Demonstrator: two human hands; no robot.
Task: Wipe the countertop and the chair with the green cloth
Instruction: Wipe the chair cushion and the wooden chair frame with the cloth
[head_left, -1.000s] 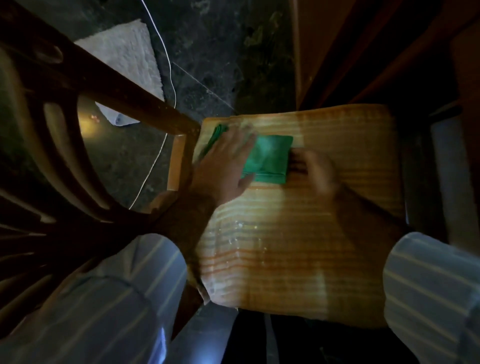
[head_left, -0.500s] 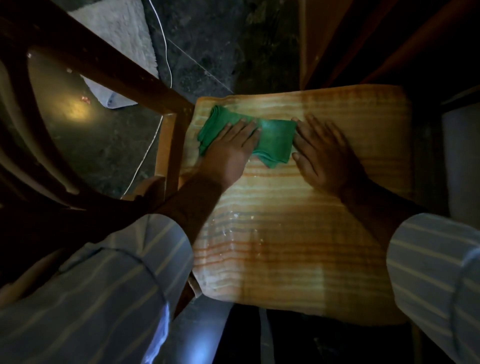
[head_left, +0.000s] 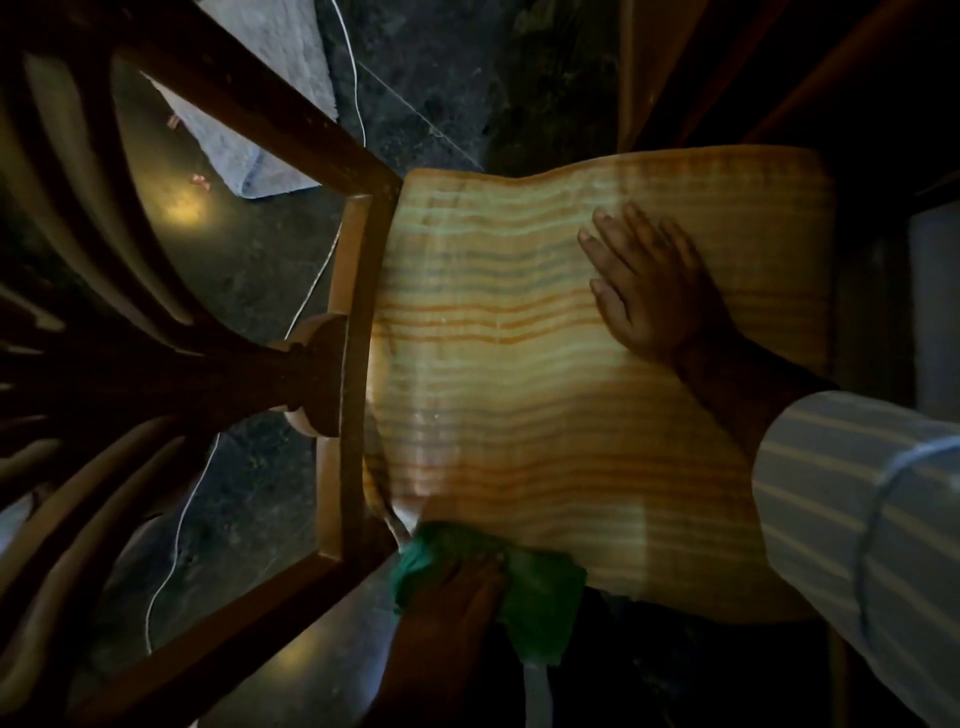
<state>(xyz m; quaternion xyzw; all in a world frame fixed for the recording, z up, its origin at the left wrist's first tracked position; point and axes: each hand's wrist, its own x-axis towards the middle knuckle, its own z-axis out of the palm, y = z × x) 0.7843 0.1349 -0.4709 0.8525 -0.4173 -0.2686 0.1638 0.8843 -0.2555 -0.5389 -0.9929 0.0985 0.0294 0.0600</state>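
A wooden chair (head_left: 358, 291) with a yellow-and-orange striped seat cushion (head_left: 519, 374) fills the middle of the view. The green cloth (head_left: 540, 592) hangs bunched at the cushion's near left corner, partly over the edge. My left hand (head_left: 452, 597) presses down on the cloth and covers its left part. Flat on the cushion's far right part rests my right hand (head_left: 649, 291), fingers spread, with nothing in it. The countertop is not in view.
The chair's dark curved backrest (head_left: 104, 322) stands at the left. A grey mat (head_left: 260, 119) and a thin white cable (head_left: 187, 509) lie on the dark stone floor. Dark wooden furniture (head_left: 727, 78) rises beyond the seat.
My left hand has dragged the green cloth from the cushion's far left part down to its near left corner. My right hand stays flat on the cushion.
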